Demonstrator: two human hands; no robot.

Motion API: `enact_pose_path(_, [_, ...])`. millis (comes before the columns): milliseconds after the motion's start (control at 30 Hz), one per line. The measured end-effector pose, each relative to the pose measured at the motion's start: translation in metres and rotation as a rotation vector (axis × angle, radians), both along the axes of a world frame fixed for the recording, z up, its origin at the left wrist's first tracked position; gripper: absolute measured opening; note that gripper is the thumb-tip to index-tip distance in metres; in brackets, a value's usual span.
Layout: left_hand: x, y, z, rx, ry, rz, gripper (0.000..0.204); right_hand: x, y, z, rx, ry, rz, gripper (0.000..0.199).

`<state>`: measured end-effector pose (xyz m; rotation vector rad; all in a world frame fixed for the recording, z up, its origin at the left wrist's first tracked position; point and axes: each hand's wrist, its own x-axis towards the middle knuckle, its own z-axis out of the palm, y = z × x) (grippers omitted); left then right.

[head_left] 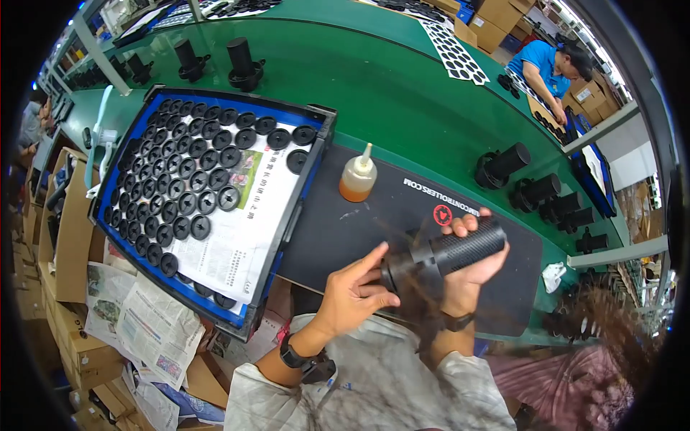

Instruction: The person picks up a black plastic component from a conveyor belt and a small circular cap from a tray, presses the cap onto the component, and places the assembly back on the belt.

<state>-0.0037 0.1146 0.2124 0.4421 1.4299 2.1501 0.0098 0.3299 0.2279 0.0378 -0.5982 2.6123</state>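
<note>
My right hand (478, 269) wraps round a black cylinder with a textured grip (471, 246), held tilted above the dark mat, its upper end toward the right. At the cylinder's left end sits a black round flanged part (399, 274). The thumb and fingers of my left hand (352, 291) close on the rim of this part. Motion and stray hair blur the area between the two hands. Beyond my hands, a squeeze bottle (358, 178) with amber liquid and a pointed nozzle stands upright on the mat (323, 241).
To the left, a blue tray (269, 269) holds many black round discs (187, 169) on newspaper. More black cylindrical parts (243, 61) stand along the green bench (388, 100), others (507, 165) at the right. Across the bench a co-worker (543, 72) handles parts. Cardboard and newspapers (154, 323) lie lower left.
</note>
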Motion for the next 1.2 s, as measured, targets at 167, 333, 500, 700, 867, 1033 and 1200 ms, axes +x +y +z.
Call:
enact_pose_path(167, [-0.021,-0.086,0.058,-0.169,0.091,-0.381,0.071,0.025,0.024,0.036,0.402,0.167,-0.319,0.048])
enact_pose_path(333, [-0.076,-0.134,0.062,-0.585,0.557,0.106,0.042,0.017,0.038,-0.017,1.052,-0.223,-0.316,0.053])
enact_pose_path(500, [-0.188,-0.092,0.000,-0.973,0.859,0.201,0.047,-0.030,0.059,-0.009,0.982,-0.131,-0.346,0.052])
enact_pose_path(700, [-0.234,-0.050,-0.043,-1.116,0.941,0.191,0.052,-0.162,0.165,-0.029,0.992,-0.092,-0.622,0.038])
enact_pose_path(867, [-0.234,-0.046,-0.045,-1.075,0.927,0.177,0.053,-0.218,0.190,-0.060,0.929,-0.259,-0.610,0.035])
enact_pose_path(1033, [-0.215,-0.090,-0.002,-0.967,0.879,0.235,0.059,-0.219,0.175,-0.012,1.161,-0.279,-1.135,0.039])
enact_pose_path(1200, [-0.171,-0.177,0.039,-0.323,0.076,0.282,0.060,-0.303,0.080,0.061,1.634,-0.058,-0.029,0.050])
